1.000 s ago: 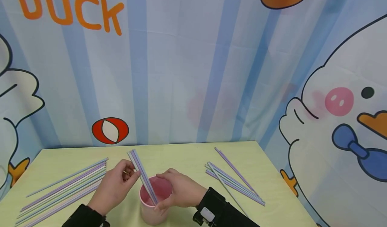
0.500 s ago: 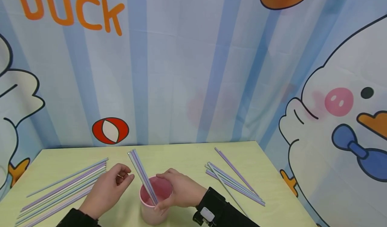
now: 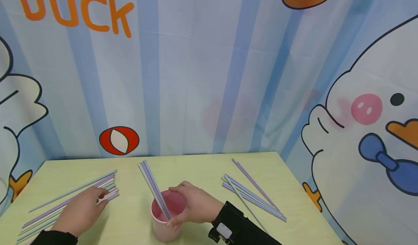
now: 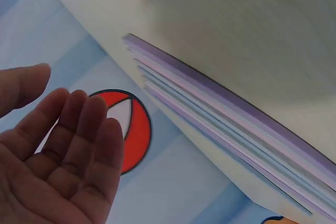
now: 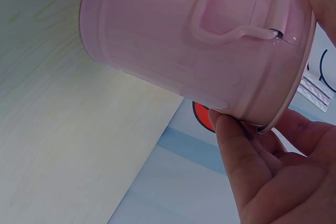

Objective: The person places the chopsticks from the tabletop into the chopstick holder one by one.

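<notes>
My right hand (image 3: 192, 203) grips a pink metal bucket (image 3: 164, 232) by its rim, thumb on the near side and fingers round the far side. In the right wrist view the bucket (image 5: 163, 40) shows a wire side handle. A few pastel straws (image 3: 153, 188) lean to the left inside it, tips up. Over a row of pastel straws (image 3: 49, 216) on the left is my left hand (image 3: 80, 210), hiding part of them. In the left wrist view this hand (image 4: 63, 166) has loosely bent fingers with nothing between them, beside the straws (image 4: 226, 119).
Another loose group of straws (image 3: 253, 197) lies on the right of the pale yellow table (image 3: 196, 168), with one crossing the others. A blue striped curtain (image 3: 202, 74) with duck drawings hangs behind the table's back edge.
My left hand has moved away from the straws in the bucket, left and down to the row on the left. My right hand and the bucket have stayed put.
</notes>
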Motion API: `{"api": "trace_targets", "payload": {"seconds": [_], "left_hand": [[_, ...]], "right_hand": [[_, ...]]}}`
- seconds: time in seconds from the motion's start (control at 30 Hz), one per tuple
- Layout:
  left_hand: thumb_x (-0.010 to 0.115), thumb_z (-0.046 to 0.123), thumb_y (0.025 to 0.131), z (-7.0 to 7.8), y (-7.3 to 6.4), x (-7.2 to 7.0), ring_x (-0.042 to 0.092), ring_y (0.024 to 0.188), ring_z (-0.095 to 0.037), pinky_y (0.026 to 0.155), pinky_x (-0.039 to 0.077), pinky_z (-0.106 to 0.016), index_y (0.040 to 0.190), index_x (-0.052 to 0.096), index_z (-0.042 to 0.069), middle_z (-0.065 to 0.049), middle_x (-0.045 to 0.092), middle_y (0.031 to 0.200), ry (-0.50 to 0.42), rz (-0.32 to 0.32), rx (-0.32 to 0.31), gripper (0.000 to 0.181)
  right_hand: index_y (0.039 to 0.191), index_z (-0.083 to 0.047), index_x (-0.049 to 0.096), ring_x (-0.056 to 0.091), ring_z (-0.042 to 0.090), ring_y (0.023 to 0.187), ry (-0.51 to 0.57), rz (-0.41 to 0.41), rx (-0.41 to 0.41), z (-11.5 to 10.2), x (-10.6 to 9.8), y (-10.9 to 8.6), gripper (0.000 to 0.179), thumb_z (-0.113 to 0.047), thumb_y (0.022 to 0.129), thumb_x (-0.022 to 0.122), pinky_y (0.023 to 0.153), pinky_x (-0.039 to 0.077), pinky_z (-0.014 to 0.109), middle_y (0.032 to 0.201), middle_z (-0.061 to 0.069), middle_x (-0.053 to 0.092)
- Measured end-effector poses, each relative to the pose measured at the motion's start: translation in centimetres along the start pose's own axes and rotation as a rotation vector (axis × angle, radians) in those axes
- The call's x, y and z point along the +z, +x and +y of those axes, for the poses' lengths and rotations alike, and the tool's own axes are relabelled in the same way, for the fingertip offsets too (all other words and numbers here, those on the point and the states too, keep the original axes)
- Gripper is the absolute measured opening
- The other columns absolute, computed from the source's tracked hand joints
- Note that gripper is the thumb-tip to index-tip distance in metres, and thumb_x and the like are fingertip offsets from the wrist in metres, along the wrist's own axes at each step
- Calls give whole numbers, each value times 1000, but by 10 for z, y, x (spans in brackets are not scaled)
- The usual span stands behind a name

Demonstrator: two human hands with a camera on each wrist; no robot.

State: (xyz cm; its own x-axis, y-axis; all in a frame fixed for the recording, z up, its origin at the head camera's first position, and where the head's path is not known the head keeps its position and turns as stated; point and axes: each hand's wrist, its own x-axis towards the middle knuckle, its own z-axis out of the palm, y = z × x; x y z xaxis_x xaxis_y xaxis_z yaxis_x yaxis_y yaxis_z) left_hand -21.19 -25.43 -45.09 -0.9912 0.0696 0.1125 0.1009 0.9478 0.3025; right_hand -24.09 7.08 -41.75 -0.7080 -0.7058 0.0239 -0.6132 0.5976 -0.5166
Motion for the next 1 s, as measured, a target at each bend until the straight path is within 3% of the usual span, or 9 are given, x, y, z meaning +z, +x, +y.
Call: {"api": "trace_targets", "payload": {"seconds": [0.13, 0.27, 0.47, 0.6, 1.0], "left_hand": [[64, 20, 81, -15, -2, 7, 56, 86, -28, 77, 44, -45, 98, 64, 1, -7, 59, 90, 125, -22, 43, 25], [65, 20, 80, -21, -3, 13, 52, 75, -21, 71, 45, -41, 99, 65, 2, -4, 55, 83, 206, -62, 47, 26], [66, 20, 79, -26, -4, 18, 45, 70, -17, 65, 44, -35, 102, 64, 3, -4, 48, 81, 207, -118, 16, 28], [67, 19, 78, -28, -6, 19, 43, 69, -17, 64, 42, -33, 102, 64, 4, -3, 46, 80, 210, -138, 33, 29], [69, 19, 75, -33, -9, 27, 48, 70, -18, 65, 44, -36, 96, 64, 4, -4, 47, 80, 243, -89, 80, 26]], "right_hand": [[132, -19, 44, 48, 1, 93, -7, 3, -1, 1, 0, 0, 91, -65, 58, 69, 74, 40, 15, 112, -10, 46], [133, -19, 44, 48, 1, 93, -12, 5, -8, 1, 0, 0, 90, -66, 59, 68, 73, 40, 15, 111, -10, 46], [132, -18, 44, 48, 1, 92, -19, 14, -23, 1, 0, 0, 90, -65, 60, 68, 74, 40, 15, 111, -10, 46], [133, -17, 44, 48, 1, 93, -25, 17, -32, 2, 0, 0, 90, -65, 60, 68, 74, 40, 15, 111, -10, 46], [132, -18, 44, 48, 1, 93, 17, -6, 6, 1, 1, 1, 90, -63, 58, 71, 73, 41, 15, 110, -10, 46]]}}
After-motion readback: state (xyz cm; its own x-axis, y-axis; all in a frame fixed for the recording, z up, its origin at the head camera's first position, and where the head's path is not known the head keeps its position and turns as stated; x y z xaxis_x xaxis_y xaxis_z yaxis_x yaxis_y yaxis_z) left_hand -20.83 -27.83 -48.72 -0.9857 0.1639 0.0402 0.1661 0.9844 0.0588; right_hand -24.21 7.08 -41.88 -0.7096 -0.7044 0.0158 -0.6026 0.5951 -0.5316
